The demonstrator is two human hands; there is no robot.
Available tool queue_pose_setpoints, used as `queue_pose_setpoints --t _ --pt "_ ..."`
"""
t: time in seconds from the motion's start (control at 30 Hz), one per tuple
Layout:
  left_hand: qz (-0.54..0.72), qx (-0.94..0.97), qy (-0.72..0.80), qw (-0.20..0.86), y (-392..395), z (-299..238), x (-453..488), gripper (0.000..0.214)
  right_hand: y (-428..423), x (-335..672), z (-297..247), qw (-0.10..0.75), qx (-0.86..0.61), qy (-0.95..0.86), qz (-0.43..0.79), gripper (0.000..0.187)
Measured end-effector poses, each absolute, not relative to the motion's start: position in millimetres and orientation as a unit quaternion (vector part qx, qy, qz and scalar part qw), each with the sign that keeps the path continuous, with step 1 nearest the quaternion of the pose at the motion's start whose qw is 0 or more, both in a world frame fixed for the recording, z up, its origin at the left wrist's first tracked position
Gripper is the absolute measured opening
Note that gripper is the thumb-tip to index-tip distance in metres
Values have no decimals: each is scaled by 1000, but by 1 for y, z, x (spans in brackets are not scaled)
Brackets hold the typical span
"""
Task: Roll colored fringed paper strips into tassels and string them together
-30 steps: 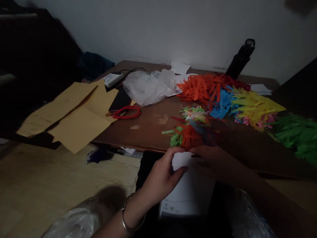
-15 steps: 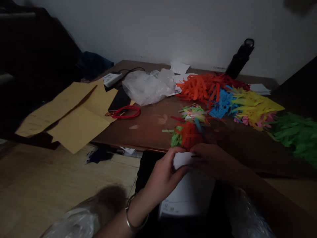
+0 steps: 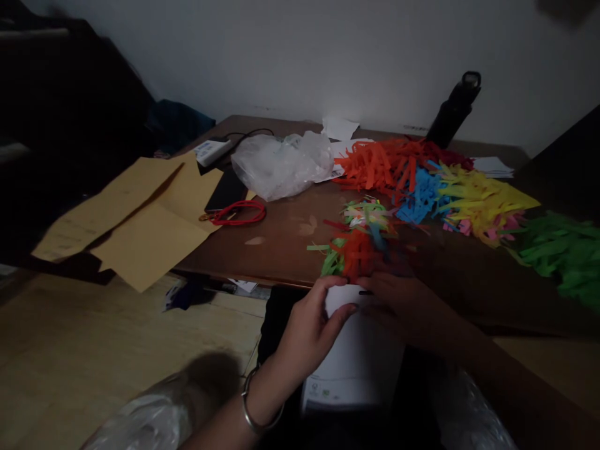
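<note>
Near the table's front edge, my left hand (image 3: 307, 331) is closed on the upper left edge of a white box-like thing (image 3: 354, 356) with small printed marks low on its front. The thumb presses the front, and the fingers curl over the top. My right hand (image 3: 405, 303) lies in shadow at the upper right edge, its fingers bent over the top; its thumb is hard to make out. Just beyond the hands, orange paper strips (image 3: 359, 253) and green paper strips (image 3: 334, 259) are heaped against the top edge. A dark slot shows near the top.
On the brown table (image 3: 281, 250) are a clear plastic bag (image 3: 284, 165), a red cord loop (image 3: 241, 212), yellow-brown paper sheets (image 3: 154, 225), a dark bottle (image 3: 452, 112) leaning at the back, yellow strips (image 3: 487, 200), blue strips (image 3: 419, 197) and green strips (image 3: 562, 253).
My left thumb has shifted slightly up on the white box-like thing. My right hand has moved a little, and its fingers look slightly straighter. The heaps on the table stay put.
</note>
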State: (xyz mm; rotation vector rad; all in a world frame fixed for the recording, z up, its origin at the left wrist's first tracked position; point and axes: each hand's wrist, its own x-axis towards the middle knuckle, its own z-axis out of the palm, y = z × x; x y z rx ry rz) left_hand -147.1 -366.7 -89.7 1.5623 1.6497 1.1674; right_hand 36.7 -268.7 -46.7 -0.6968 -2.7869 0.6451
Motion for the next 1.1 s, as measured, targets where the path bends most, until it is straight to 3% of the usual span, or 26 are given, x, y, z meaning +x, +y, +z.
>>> queue_pose_setpoints --t 0.33,0.53,0.7,0.87,0.97,1.1 --pt "420 589 607 328 -364 -89 -151 36 -268 34 -50 100 -232 -956 146 33" --pt "417 600 603 319 -364 -86 -149 37 -268 33 -45 79 -286 -926 232 29" --pt "416 599 602 327 -364 -87 -146 38 -262 26 -36 28 -330 -906 265 5" --pt "473 563 588 337 -375 -89 -144 53 -260 28 -24 28 -331 -881 338 12" --pt "555 508 600 273 -399 -91 -147 46 -261 42 -13 71 -338 -860 376 10" --pt "626 429 645 87 -443 -102 -156 28 -267 70 2 161 -406 -809 394 17"
